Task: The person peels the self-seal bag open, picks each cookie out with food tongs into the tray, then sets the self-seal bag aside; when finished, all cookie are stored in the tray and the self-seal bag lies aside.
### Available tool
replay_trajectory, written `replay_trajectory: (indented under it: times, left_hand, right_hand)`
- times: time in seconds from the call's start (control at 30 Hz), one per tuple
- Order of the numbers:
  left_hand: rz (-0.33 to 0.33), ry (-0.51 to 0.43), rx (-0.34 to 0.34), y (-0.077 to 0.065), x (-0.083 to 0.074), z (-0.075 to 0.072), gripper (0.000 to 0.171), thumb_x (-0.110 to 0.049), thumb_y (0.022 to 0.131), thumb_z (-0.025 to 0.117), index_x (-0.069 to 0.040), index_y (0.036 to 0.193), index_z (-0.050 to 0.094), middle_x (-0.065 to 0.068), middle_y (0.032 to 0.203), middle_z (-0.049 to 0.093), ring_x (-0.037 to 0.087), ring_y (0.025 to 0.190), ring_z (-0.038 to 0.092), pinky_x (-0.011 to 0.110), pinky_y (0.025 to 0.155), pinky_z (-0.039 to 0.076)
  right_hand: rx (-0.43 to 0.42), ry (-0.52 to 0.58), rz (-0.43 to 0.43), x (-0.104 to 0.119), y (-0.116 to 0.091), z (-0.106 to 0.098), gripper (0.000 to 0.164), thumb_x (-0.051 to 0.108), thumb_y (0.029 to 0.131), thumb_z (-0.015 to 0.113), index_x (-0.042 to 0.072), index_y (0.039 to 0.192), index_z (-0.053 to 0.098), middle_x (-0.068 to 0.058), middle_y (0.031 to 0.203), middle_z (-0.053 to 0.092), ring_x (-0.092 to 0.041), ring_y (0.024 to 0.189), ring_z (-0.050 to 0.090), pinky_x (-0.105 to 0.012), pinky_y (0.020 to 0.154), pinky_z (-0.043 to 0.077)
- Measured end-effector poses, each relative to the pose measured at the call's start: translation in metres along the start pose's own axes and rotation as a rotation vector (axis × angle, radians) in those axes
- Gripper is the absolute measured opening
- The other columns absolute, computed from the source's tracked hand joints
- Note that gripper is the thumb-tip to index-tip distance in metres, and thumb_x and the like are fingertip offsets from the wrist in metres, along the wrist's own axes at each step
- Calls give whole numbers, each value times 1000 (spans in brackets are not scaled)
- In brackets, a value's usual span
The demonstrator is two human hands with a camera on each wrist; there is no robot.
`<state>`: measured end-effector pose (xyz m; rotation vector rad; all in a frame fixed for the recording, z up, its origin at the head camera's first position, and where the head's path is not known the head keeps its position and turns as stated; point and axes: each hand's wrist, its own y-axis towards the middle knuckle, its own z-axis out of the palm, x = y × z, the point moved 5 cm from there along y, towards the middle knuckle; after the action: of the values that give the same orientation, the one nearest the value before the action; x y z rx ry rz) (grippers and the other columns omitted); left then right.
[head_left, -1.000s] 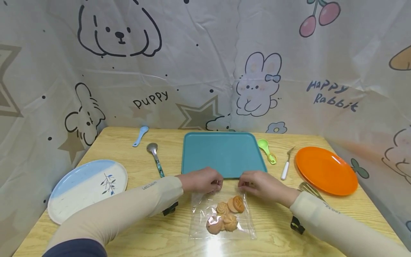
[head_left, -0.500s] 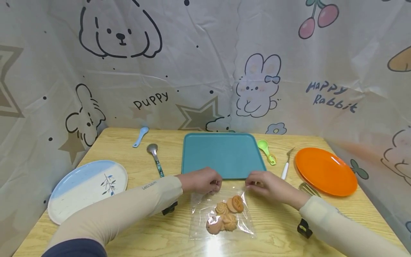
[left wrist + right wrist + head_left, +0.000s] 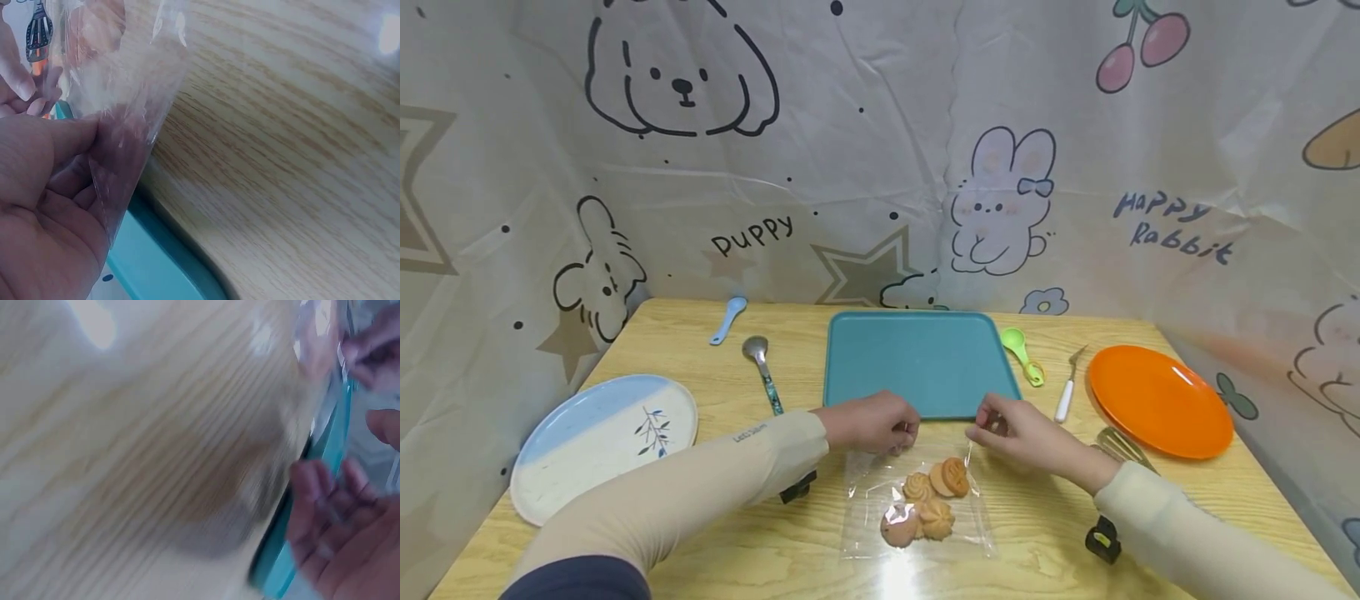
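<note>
A clear plastic bag (image 3: 865,525) with several cookies (image 3: 925,504) inside lies on the table in front of the person. The left hand (image 3: 880,422) pinches its upper left edge between thumb and fingers; the left wrist view shows the film (image 3: 125,134) in that grip. Close by the bag's upper right corner is the right hand (image 3: 1018,433). Its thumb (image 3: 384,427) stands apart from the loosely bent fingers (image 3: 306,481), and nothing is held between them. Both hands are by the near edge of a teal tray (image 3: 917,358).
To the left are a blue-and-white plate (image 3: 602,442), a metal spoon (image 3: 760,354) and a small blue spoon (image 3: 730,319). At the right lie a green measuring spoon (image 3: 1018,350), a white-handled fork (image 3: 1067,392), an orange plate (image 3: 1157,400) and a slotted utensil (image 3: 1123,450), partly hidden by the arm.
The right hand has moved a little to the right, away from the left hand, and its thumb and fingers have spread. The left hand and bag have stayed nearly still.
</note>
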<state>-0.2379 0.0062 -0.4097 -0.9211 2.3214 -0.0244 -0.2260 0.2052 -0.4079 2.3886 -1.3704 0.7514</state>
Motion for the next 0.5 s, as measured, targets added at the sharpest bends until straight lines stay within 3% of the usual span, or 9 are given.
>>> replay_trajectory:
  times: [0.1,0.2,0.3,0.5]
  left_hand:
    - [2,9,-3,1,-1,0,20,-12,99,55,-8,82,65,1,76,66,3,62,54,18,62,47]
    - [1,18,-5,1,-3,-1,19,-11,98,55,-8,83,65,1,77,66,3,63,53,18,63,47]
    - [1,31,-7,1,-4,-1,18,-10,98,56,-8,82,66,1,77,66,2,64,53,17,64,47]
    - [9,47,-10,1,-5,-1,18,-9,97,57,-7,82,66,3,76,68,2,62,53,17,63,46]
  right_hand:
    - [39,-78,185,5,-2,4,40,51,89,64,13,84,52,3,67,52,-9,55,44,-23,48,37]
    - [125,-116,287,8,-6,10,49,54,86,65,15,63,47,7,52,40,-7,45,33,-23,43,27]
    - [235,-39,273,10,-10,16,56,45,89,66,18,48,38,10,42,31,-4,38,28,-20,41,24]
    - [393,151,186,9,-18,18,44,25,93,64,10,54,49,5,46,47,-5,37,42,-18,42,33]
